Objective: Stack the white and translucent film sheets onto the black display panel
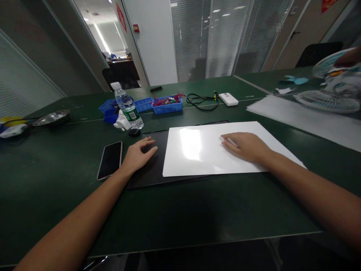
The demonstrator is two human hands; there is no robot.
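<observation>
- Two bare hands reach in over a green table (169,222), well apart from each other.
- The left hand (135,156) is loosely open and grips nothing; its thumb and fingers spread over the left part of a black mat (153,177).
- The right hand (245,146) lies on a white sheet (208,160), palm down, fingers stretched toward the left with a gap between thumb and forefinger.
- The sheet rests on the mat, covers most of it and runs past its right side; a bright reflection sits on the sheet's left half.
- Left of the left hand lies a phone (110,161), dark screen up, its lower corner near the forearm.
- Just beyond that hand is a small black rounded object (134,132), close to the foot of an upright water bottle (129,109) with a white cap and green label.
- A crumpled white tissue (122,121) is beside the bottle.
- Farther back, a blue tray (168,109) holds a tangle of red strands (166,100); other blue containers (108,111) stand behind the bottle.
- Right of the tray are a coiled black cable (201,109) and a small white box (228,99).
- At the far right, another person's hand (349,58) is at a blurred white fan (328,101), near a second white sheet (313,122).
</observation>
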